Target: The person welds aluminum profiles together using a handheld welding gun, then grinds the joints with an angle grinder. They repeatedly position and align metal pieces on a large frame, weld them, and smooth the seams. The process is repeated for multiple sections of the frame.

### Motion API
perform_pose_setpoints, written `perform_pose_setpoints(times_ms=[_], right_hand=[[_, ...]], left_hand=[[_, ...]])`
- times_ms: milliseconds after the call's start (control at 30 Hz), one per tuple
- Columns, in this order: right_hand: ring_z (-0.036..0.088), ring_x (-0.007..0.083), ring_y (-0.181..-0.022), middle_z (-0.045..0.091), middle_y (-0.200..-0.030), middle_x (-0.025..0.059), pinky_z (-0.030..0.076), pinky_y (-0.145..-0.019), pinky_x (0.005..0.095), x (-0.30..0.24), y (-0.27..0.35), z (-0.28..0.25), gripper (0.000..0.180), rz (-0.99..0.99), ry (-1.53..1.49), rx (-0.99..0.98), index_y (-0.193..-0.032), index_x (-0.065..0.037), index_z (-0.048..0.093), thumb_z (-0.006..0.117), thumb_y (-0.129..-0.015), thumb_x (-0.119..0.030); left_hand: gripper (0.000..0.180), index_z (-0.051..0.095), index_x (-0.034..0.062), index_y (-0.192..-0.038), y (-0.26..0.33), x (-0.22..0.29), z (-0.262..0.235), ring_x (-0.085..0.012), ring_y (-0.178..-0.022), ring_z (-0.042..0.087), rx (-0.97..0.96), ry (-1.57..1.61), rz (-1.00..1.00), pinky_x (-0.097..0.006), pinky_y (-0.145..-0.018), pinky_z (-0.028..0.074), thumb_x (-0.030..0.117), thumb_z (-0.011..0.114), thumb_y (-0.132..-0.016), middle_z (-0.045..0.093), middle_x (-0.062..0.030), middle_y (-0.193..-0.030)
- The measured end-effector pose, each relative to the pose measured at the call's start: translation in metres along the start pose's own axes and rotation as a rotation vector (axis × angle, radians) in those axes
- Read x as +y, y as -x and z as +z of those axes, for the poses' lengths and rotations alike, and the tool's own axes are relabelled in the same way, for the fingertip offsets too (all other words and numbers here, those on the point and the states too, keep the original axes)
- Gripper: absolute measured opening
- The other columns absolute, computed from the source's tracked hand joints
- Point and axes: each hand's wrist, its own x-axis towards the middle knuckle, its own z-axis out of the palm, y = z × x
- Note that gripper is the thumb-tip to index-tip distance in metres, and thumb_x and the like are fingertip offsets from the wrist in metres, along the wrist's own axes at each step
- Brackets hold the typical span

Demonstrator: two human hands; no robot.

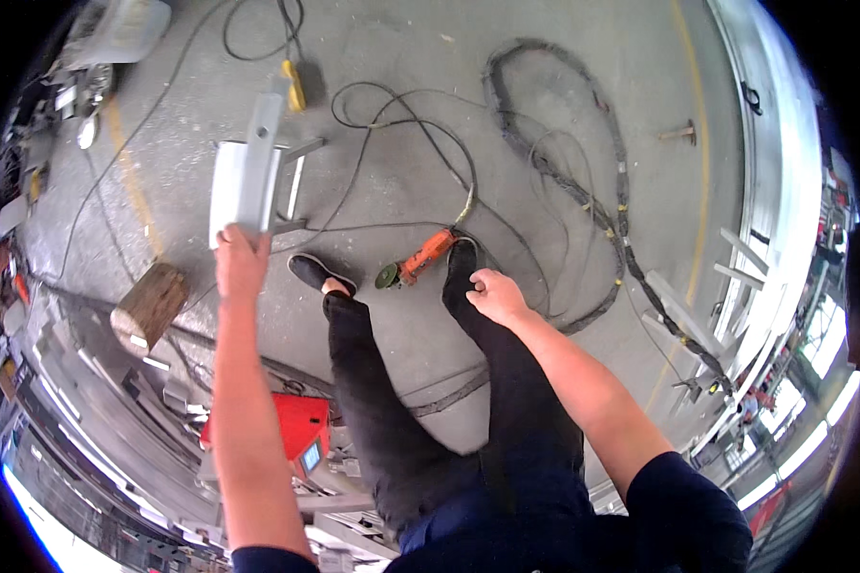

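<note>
At the left, my left hand (243, 263) grips the near end of a flat grey metal bar (261, 143) with a hole in it. The bar points away from me, over a pale flat-topped stand (227, 181) with metal legs. Whether the bar rests on the stand or hangs just above it, I cannot tell. My right hand (497, 296) hovers over my right leg, its fingers loosely curled with nothing visible in them. Between my feet on the floor lies an orange angle grinder (428, 256) with a green disc, closest to my right shoe.
Black cables (459, 162) loop over the grey floor, with a thick bundle (607, 215) at the right. A wooden log (151, 304) lies at left, near a red machine (301, 420). A yellow control box (293, 86) and a hammer (678, 133) lie farther off.
</note>
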Motion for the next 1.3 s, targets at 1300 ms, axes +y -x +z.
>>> perform_pose_setpoints(times_ms=[1300], right_hand=[[0.066, 0.0267, -0.088, 0.063, -0.101, 0.0135, 0.058, -0.078, 0.0471, -0.357, 0.002, -0.132, 0.051, 0.019, -1.376, -0.052, -0.118, -0.002, 0.053, 0.07, -0.072, -0.017]], left_hand=[[0.09, 0.024, -0.0008, -0.147, 0.099, 0.132, -0.153, -0.0224, -0.109, 0.06, -0.589, 1.345, 0.097, -0.035, -0.092, 0.049, 0.023, 0.081, -0.081, 0.059, -0.0166, -0.122]])
